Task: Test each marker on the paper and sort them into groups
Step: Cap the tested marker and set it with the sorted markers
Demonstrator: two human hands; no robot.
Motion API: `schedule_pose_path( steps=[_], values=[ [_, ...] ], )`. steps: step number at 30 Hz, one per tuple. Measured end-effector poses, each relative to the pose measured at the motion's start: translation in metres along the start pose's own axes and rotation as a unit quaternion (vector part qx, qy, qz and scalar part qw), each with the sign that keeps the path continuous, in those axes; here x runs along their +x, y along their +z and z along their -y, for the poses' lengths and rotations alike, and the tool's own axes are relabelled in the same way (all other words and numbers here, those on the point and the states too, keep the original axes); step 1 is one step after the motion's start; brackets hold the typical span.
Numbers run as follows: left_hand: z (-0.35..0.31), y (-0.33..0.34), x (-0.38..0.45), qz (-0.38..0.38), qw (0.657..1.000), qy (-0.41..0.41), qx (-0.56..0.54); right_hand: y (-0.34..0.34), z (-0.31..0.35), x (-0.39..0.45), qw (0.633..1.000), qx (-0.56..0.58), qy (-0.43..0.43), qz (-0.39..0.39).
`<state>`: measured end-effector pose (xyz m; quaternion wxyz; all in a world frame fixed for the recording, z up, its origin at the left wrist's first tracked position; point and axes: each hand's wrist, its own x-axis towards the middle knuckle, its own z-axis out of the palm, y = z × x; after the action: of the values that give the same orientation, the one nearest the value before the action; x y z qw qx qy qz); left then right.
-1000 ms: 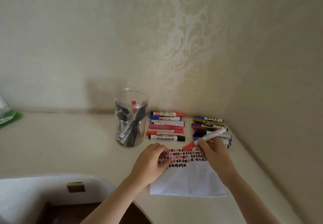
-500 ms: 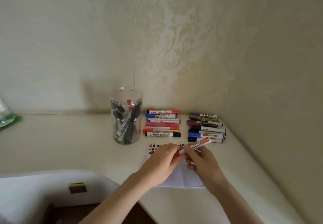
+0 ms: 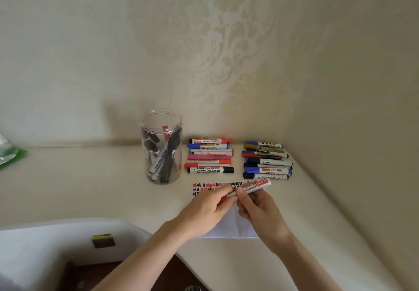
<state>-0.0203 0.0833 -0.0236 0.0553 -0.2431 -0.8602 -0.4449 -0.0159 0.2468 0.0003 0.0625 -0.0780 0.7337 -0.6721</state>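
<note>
Both hands hold one red whiteboard marker (image 3: 251,187) just above the white paper (image 3: 229,227). My right hand (image 3: 258,206) grips its barrel. My left hand (image 3: 208,206) pinches the marker's red cap end, which the fingers mostly hide. Red and black test scribbles (image 3: 204,187) run along the paper's far edge. A clear jar (image 3: 161,146) with several markers stands to the left. Behind the paper lie two sorted rows: the left group (image 3: 209,158) and the right group (image 3: 266,160).
The beige tabletop (image 3: 90,184) meets patterned walls at the back and on the right. A green and clear object (image 3: 9,154) sits at the far left edge. A white chair back (image 3: 68,240) is in the near left foreground.
My right hand drew the marker back from the paper toward me. My left hand left the paper and came onto the marker's cap end. The view shifted slightly.
</note>
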Motion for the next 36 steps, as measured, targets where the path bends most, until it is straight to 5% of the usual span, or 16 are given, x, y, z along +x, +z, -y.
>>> schedule_pose_path(
  steps=[13, 17, 21, 23, 28, 31, 36],
  values=[
    [0.003, -0.017, -0.002, 0.002, 0.997, 0.005, 0.071, -0.028, 0.003, 0.001, 0.998, 0.038, 0.049, 0.021],
    [0.009, -0.038, -0.007, 0.024, 0.999, -0.035, 0.001, -0.042, 0.012, 0.009, 0.986, -0.140, 0.039, 0.082],
    [0.003, -0.042, -0.002, 0.031, 0.997, -0.052, -0.040, -0.027, 0.023, 0.011, 0.919, -0.344, -0.007, 0.193],
    [0.000, -0.045, 0.001, 0.005, 0.992, -0.072, -0.101, -0.017, 0.029, 0.010, 0.913, -0.348, -0.024, 0.212],
    [-0.010, -0.035, 0.000, -0.068, 0.923, -0.144, -0.351, -0.001, 0.031, 0.009, 0.966, -0.125, 0.043, 0.220],
    [-0.017, -0.024, 0.005, -0.129, 0.814, -0.149, -0.546, 0.020, 0.028, 0.003, 0.978, -0.059, 0.064, 0.189],
    [-0.028, -0.007, 0.017, -0.221, 0.755, -0.223, -0.576, 0.034, 0.016, -0.002, 0.958, -0.280, -0.053, 0.036]
  ],
)
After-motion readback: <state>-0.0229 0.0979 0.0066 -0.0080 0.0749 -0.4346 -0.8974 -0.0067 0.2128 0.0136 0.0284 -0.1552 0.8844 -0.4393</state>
